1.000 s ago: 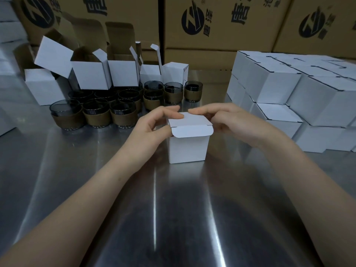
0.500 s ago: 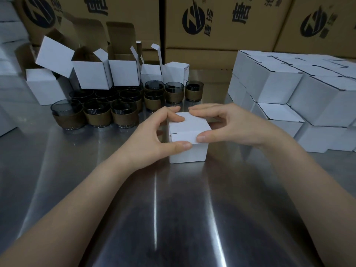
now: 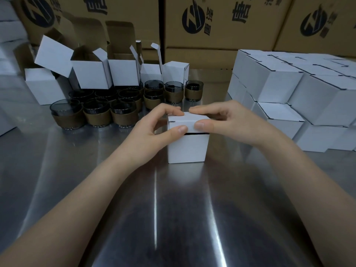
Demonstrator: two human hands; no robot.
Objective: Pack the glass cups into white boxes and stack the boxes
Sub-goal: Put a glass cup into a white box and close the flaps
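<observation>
A small white box (image 3: pixel 187 149) stands on the steel table at the centre. Its lid is folded down, with a thin dark gap left along the front edge. My left hand (image 3: pixel 152 132) pinches the lid's left side, thumb on the front flap. My right hand (image 3: pixel 223 122) pinches the right side the same way. Whatever is inside the box is hidden. Several smoky glass cups (image 3: pixel 98 115) with brown sleeves sit in a cluster at the back left. Behind them stand several white boxes with raised flaps (image 3: pixel 123 75). A stack of closed white boxes (image 3: pixel 300 97) fills the right.
Large brown cartons (image 3: pixel 217 27) with dark logos form a wall behind the table. The shiny steel table (image 3: pixel 154 209) stretches bare toward me between my forearms. More white boxes (image 3: pixel 9 31) show blurred at the far left edge.
The lid, raised a second ago, has been folded down onto the box. Both thumbs have come to the front flap and are pressing it in. The box has stayed in place.
</observation>
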